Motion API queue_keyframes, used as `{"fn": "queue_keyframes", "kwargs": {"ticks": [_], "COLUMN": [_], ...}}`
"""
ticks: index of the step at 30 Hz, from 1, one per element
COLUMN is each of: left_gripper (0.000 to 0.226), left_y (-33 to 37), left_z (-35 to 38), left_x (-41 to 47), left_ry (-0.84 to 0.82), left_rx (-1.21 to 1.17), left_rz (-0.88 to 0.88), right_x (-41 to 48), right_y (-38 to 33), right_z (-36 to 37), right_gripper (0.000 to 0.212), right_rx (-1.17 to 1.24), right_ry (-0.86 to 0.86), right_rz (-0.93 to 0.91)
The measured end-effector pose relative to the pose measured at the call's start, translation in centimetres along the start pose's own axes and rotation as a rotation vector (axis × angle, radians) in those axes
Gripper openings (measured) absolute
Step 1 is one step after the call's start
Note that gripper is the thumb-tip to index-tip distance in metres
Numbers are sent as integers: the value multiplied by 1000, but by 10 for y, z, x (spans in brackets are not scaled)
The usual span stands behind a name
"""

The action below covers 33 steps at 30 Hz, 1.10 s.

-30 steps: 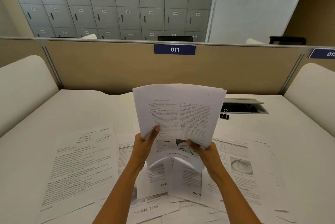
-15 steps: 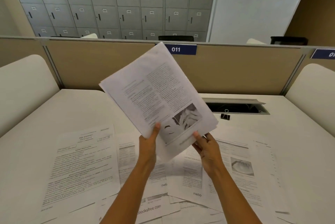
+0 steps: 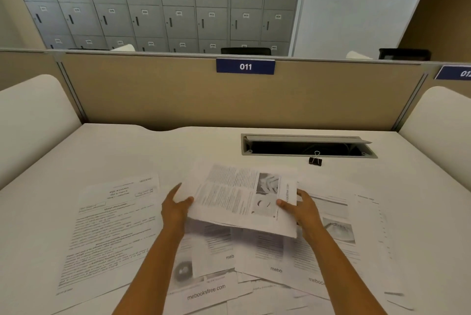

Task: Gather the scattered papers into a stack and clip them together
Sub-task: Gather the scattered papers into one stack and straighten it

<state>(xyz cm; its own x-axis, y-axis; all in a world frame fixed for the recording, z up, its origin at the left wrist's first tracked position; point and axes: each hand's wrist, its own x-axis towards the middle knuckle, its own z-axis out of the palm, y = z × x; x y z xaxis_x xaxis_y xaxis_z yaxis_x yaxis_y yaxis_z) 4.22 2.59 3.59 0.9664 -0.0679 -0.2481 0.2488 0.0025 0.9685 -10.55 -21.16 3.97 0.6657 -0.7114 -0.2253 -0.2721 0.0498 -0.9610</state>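
I hold a thin stack of printed papers (image 3: pixel 237 197) low over the desk, turned sideways with its long edge towards me. My left hand (image 3: pixel 175 208) grips its left end, thumb on top. My right hand (image 3: pixel 303 208) grips the right end the same way. Under and around the stack lie several loose printed sheets (image 3: pixel 112 230), some overlapping near the front edge, with more loose sheets (image 3: pixel 339 228) on the right. A small black binder clip (image 3: pixel 315 160) stands on the desk beyond the papers, to the right.
The white desk (image 3: pixel 127 151) is bounded by a tan partition (image 3: pixel 153 95) at the back and white rounded side panels (image 3: pixel 28 115). An open cable hatch (image 3: pixel 305 147) is sunk into the desk just behind the clip.
The stack has come down from chest height to just above the desk and has turned from tilted upright to lying sideways and nearly flat. Both hands kept hold of it.
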Motion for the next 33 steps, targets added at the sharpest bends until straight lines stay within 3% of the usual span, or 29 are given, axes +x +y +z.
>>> {"fn": "queue_keyframes", "kwargs": {"ticks": [5,9,13,17,22,26,33], "left_gripper": [57,49,42,39,39,38,30], "left_y": [-15,-16,-12,-7,15,30,14], "left_z": [1,1,-1,-5,0,10,10], "left_x": [-11,-10,-8,0,-6,-19,-20], "left_ry": [36,33,61,39,-62,-105,-148], "left_rx": [475,633,601,509,296,173,266], "left_rz": [61,71,89,-3,114,269,278], "right_x": [-1,0,1,1,-7,-18,-19], "right_y": [19,22,21,16,-10,-28,-8], "right_z": [5,6,6,0,-7,-8,-8], "right_gripper": [56,51,53,56,35,26,42], "right_rx": [-130,-229,-224,-175,-80,116,86], "right_ry": [108,75,22,55,189,171,59], "right_rz": [55,41,88,99,-141,-262,-199]}}
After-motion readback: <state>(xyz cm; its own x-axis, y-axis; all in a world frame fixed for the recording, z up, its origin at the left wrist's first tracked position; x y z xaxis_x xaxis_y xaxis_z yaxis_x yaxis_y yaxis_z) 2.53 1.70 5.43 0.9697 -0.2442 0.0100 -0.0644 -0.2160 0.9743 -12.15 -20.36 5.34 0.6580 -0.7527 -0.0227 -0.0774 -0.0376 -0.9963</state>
